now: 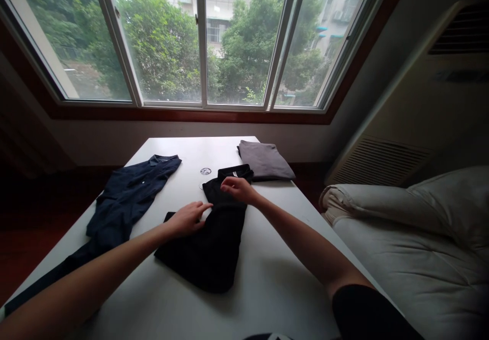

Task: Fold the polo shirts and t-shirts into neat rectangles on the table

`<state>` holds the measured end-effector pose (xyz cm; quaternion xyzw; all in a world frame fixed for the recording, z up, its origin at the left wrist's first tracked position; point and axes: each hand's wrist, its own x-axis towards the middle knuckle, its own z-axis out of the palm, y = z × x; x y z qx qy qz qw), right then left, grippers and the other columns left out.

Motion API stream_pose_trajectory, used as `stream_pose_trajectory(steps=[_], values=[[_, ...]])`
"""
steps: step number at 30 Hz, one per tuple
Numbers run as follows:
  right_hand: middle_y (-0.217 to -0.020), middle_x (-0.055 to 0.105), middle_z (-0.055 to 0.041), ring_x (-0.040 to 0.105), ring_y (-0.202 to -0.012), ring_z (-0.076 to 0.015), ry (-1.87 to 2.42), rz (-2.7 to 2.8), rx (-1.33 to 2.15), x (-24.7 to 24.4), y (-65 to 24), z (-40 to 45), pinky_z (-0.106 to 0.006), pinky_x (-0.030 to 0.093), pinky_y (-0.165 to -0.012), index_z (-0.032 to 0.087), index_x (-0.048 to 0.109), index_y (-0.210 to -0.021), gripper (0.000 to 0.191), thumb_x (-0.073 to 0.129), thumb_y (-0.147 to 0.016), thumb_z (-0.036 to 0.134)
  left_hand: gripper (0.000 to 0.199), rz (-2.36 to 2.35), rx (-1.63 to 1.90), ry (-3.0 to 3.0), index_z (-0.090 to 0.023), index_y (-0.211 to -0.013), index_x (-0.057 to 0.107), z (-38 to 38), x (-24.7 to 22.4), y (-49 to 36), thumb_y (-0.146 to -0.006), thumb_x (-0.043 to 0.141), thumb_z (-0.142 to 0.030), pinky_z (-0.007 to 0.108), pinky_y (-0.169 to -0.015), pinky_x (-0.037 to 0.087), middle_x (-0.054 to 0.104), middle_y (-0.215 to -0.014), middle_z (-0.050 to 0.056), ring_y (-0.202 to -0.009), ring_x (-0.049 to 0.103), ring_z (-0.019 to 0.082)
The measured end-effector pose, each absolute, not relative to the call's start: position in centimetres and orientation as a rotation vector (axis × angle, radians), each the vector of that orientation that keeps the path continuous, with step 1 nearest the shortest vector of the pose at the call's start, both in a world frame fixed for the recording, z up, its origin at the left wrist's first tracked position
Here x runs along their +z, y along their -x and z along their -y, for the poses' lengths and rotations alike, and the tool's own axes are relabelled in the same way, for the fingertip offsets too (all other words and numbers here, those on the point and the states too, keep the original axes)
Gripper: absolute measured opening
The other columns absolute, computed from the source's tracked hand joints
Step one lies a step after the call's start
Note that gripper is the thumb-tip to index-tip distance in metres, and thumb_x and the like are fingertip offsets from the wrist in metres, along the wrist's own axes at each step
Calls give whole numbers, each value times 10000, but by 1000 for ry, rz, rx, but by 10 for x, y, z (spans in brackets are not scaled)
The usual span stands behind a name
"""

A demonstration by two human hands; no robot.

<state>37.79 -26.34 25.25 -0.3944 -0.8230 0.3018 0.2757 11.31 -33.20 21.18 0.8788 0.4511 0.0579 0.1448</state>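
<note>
Black garment (217,248), one, dark cloth, laid at the middle of the white table (267,279), its collar end pointing to your twelve to one o'clock. Clock centred on this piece.

Step in hand: apparently arranging or folding it; your next move seems to call for a light pinch at the edges and a flat, even lay.

Left hand (187,219): at ten o'clock, on the garment's left edge; thumb and forefinger parted, released, touching cloth without a visible grip.

Right hand (239,189): at one o'clock, just below the collar; fingers loosely curled. Whether you pinch fabric there, cannot tell.

Adjacent items: navy shirt (122,197), one, spread out at nine to ten o'clock; folded grey cloth (265,159), at one o'clock, beyond the right hand; round mark (206,171), twelve o'clock.
</note>
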Motion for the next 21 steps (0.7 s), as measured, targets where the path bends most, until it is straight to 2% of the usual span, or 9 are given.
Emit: stream_pose_trajectory(steps=[2, 4, 6, 9, 11, 12, 17, 19, 21], values=[[-1150, 689, -123, 653, -1038, -259, 1481, 2155, 429, 246, -389, 238, -360, 492, -909, 196, 696, -1117, 341, 580, -991, 491, 455, -1238, 41, -2548, -200, -1385, 567, 365, 221, -131, -952, 462, -292, 386, -959, 488, 690, -1193, 127, -1115, 658, 282], [-1256, 634, -176, 635, -1123, -319, 1816, 2131, 188, 237, -399, 220, -403, 480, -936, 196, 656, -1236, 495, 616, -943, 593, 386, -1151, -83, -2522, -211, -1282, 612, 397, 231, -143, -987, 442, -393, 397, -870, 511, 725, -1079, 126, -1029, 693, 305], [-1278, 612, -207, 632, -1145, -358, 1997, 2148, 118, 227, -400, 213, -435, 481, -938, 195, 606, -1327, 687, 592, -894, 728, 465, -1131, -149, -2466, -235, -1259, 615, 428, 235, -153, -972, 467, -570, 410, -809, 516, 735, -1019, 129, -968, 709, 331], [-1242, 635, -212, 631, -1149, -377, 1986, 2266, 109, 211, -385, 216, -445, 487, -928, 200, 619, -1311, 789, 555, -838, 828, 762, -1189, -109, -2420, -240, -1411, 516, 468, 227, -171, -828, 616, -720, 470, -875, 510, 705, -1150, 171, -1004, 698, 369], [-1240, 645, -214, 617, -1166, -384, 1879, 2377, 74, 204, -368, 221, -434, 494, -908, 204, 667, -1224, 716, 630, -805, 784, 923, -1124, -159, -2430, -222, -1487, 430, 488, 219, -183, -747, 716, -695, 510, -932, 501, 669, -1231, 194, -1032, 685, 387], [-1221, 659, -203, 624, -1148, -377, 1815, 2436, 84, 202, -359, 222, -419, 498, -884, 211, 687, -1173, 632, 682, -796, 718, 906, -1065, -220, -2436, -212, -1482, 427, 494, 218, -186, -747, 735, -643, 516, -928, 507, 668, -1227, 193, -1019, 688, 387], [-831, 705, -60, 649, -776, -242, 1534, 2582, 647, 218, -328, 206, -311, 457, -675, 219, 720, -841, 155, 731, -749, 343, 374, -988, -268, -2418, -248, -1141, 610, 491, 263, -164, -771, 646, -287, 371, -713, 527, 728, -987, 81, -815, 711, 300], [-710, 644, -26, 584, -669, -190, 1387, 2362, 946, 232, -316, 192, -285, 419, -607, 196, 687, -784, 138, 685, -772, 333, 238, -1117, -115, -2375, -260, -1028, 641, 480, 297, -138, -792, 606, -265, 317, -722, 501, 728, -933, 40, -845, 703, 263], [-687, 604, -13, 538, -639, -163, 1253, 1988, 1102, 248, -300, 179, -265, 403, -569, 181, 662, -832, 183, 645, -813, 362, 237, -1289, 46, -2303, -263, -1054, 665, 469, 331, -103, -840, 565, -282, 285, -758, 485, 728, -942, 22, -886, 687, 238]])
